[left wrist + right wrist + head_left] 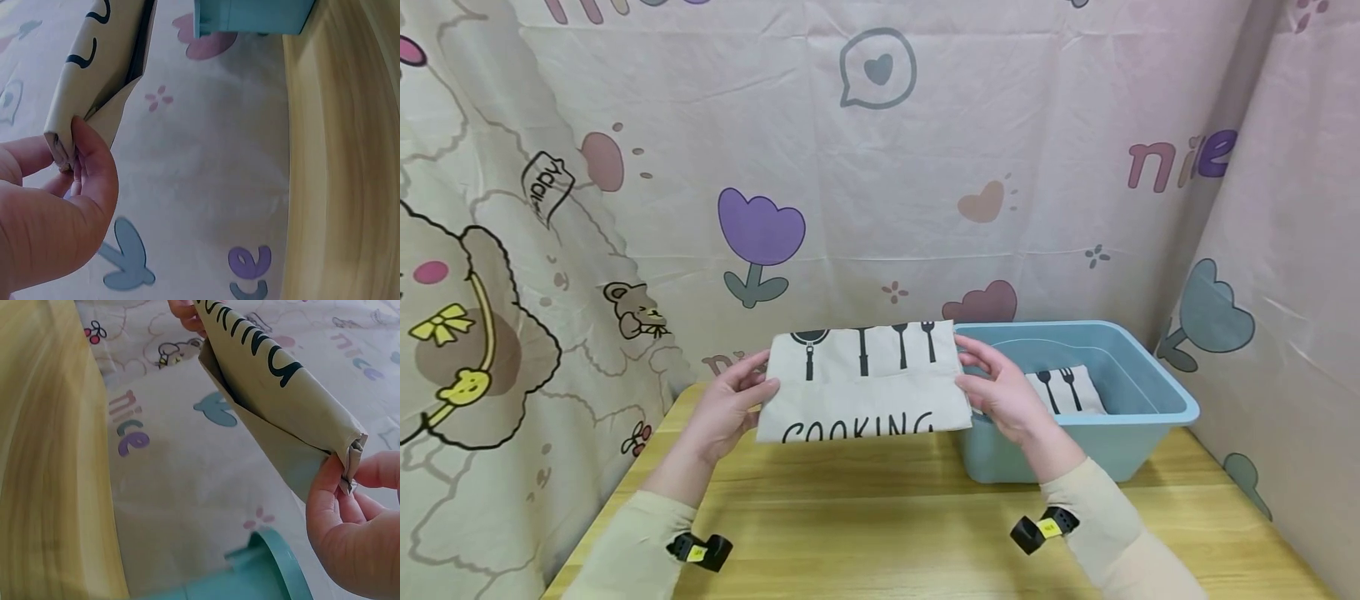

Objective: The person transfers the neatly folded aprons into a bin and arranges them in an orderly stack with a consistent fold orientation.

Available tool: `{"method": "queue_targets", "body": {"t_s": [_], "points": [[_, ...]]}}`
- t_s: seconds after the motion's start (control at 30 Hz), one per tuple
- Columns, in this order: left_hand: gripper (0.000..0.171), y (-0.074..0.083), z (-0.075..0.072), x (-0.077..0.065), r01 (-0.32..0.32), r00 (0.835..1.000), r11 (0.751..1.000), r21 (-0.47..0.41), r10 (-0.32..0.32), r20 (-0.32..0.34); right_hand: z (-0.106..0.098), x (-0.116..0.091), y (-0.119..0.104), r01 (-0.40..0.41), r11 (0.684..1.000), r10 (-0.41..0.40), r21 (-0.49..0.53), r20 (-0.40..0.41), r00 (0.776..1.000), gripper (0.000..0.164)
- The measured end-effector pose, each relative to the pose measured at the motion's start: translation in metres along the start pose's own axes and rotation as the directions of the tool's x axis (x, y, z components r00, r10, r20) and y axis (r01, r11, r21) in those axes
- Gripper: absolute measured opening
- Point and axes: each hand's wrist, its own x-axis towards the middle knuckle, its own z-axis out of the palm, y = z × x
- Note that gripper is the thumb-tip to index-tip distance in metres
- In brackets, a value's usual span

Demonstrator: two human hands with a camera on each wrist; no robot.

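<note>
A folded white cloth (865, 396), printed with black kitchen utensils and the word COOKING, is held up above the table between both hands. My left hand (726, 412) pinches its left edge between thumb and fingers, and my right hand (1003, 392) pinches the opposite edge. From the left wrist view, several folded layers show at the cloth's end (94, 69) beside the thumb. The right wrist view shows the cloth's other end (300, 412), its layers gripped together and a lower flap hanging slightly apart.
On the right of the wooden table (850, 533) stands a light blue plastic bin (1052, 450), close behind my right hand. Inside it lies another white cloth (1086, 387) with a printed spoon and fork. A patterned curtain (880, 167) hangs behind the table and along both sides.
</note>
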Motion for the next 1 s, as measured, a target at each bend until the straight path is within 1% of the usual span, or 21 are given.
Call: {"method": "queue_targets", "body": {"t_s": [0.1,0.27,0.4,0.63,0.7,0.87,1.0], "points": [[0.061,0.003,0.011,0.003,0.002,1.000,1.000,0.026,-0.003,0.028,-0.012,-0.004,-0.003,0.007,1.000,-0.007,0.012,-0.010,1.000,0.062],[0.060,0.006,0.031,0.009,-0.007,0.997,0.999,0.053,0.002,0.080,-0.033,-0.010,-0.008,0.020,1.000,-0.020,-0.019,-0.043,0.999,0.060],[0.061,0.008,0.049,0.015,-0.006,0.993,0.999,0.038,0.001,0.117,-0.049,-0.014,-0.010,0.022,0.999,-0.025,-0.048,-0.072,0.997,0.059],[0.060,0.010,0.076,0.026,0.013,0.986,1.000,0.011,-0.014,0.163,-0.073,-0.021,-0.013,0.019,0.998,-0.026,-0.056,-0.123,0.992,0.060],[0.060,0.012,0.085,0.029,0.020,0.985,1.000,0.008,-0.021,0.168,-0.080,-0.023,-0.014,0.020,0.997,-0.030,-0.069,-0.139,0.990,0.061],[0.061,0.013,0.107,0.037,0.043,0.987,0.999,-0.004,-0.042,0.152,-0.099,-0.028,-0.016,0.041,0.994,-0.057,-0.102,-0.162,0.985,0.062],[0.060,0.010,0.125,0.042,0.053,0.990,0.998,-0.035,-0.048,0.130,-0.113,-0.032,-0.016,0.044,0.996,-0.056,-0.076,-0.174,0.983,0.064]]}}
